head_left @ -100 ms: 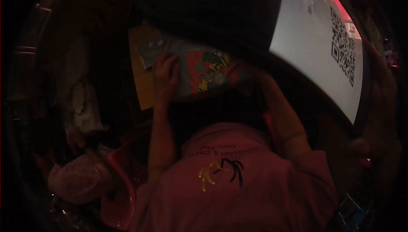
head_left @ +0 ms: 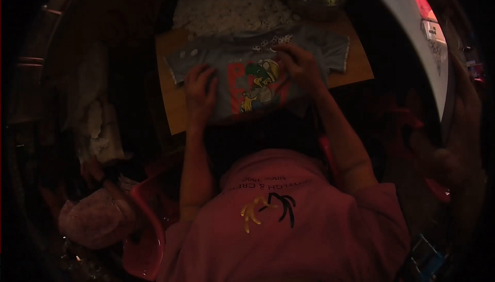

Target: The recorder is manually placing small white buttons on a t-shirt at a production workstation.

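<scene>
Dim overhead view of a person in a pink shirt [head_left: 289,230] bent over a wooden tabletop [head_left: 172,106]. A small grey-blue T-shirt [head_left: 242,62] with a cartoon print lies spread flat on the tabletop, sleeves out to either side, its collar toward a pale, knobbly heap of fabric [head_left: 227,8] at the far edge.

Risks, as judged from this layout: the garment's lower hem lies close to the near table edge, so a pull toward the body could drag it off the board; uneven pressure from the two hands could bunch or skew the cloth and leave wrinkles; the heap touches the collar and could be caught up with it. The low light also makes edges hard to see.

Left hand [head_left: 200,88]: palm down, fingers together, pressed flat on the shirt's left half, gripping nothing; forearm nearly straight up from the lower edge. Right hand [head_left: 298,68]: on the upper right of the print, fingers curled; whether they pinch fabric or only press cannot be told.
</scene>
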### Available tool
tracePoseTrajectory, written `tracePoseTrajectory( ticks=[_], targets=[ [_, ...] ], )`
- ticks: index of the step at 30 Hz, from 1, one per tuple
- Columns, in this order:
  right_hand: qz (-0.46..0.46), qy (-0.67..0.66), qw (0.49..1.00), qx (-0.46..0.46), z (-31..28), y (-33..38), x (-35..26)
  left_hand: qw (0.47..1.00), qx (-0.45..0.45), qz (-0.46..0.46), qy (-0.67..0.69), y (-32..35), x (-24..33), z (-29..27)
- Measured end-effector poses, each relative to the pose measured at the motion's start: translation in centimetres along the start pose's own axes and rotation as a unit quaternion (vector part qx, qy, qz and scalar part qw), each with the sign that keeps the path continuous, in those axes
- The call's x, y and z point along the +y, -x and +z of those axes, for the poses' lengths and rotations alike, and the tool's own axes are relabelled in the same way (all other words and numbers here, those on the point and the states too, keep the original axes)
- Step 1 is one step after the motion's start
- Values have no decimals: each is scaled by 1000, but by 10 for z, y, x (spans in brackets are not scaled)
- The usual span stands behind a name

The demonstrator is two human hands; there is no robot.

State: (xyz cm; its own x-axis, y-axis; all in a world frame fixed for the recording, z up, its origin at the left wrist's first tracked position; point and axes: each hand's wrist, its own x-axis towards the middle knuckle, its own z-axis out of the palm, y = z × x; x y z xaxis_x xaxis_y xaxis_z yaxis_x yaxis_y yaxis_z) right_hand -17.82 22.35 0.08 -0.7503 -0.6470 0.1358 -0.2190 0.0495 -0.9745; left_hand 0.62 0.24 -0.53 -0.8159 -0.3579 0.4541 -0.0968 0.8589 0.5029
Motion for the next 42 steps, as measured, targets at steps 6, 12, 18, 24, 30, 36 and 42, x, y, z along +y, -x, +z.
tracePoseTrajectory(
  ticks=[6,12,18,24,30,36,42],
  targets=[
    [-19,-36,999,1,-4,-3,-7,1000,-5,-19,6,-7,17,-10],
    [4,-106,994,13,-1,-19,-11,1000,-12,-8,-5,-22,3,-13],
    [4,-396,907,141,-28,-31,2,999,18,-21,29,-33,-2,-13],
    [63,-186,973,121,-34,-36,-12,992,65,-97,56,-59,-3,-31],
    [-8,44,997,62,-25,-29,-24,991,66,-117,18,-81,-33,-37],
    [-121,201,971,50,-19,-36,-31,991,9,-100,-87,-92,-42,-30],
    [-166,253,952,31,-6,-46,-33,995,-25,-88,-36,-99,-60,-31]
  ],
)
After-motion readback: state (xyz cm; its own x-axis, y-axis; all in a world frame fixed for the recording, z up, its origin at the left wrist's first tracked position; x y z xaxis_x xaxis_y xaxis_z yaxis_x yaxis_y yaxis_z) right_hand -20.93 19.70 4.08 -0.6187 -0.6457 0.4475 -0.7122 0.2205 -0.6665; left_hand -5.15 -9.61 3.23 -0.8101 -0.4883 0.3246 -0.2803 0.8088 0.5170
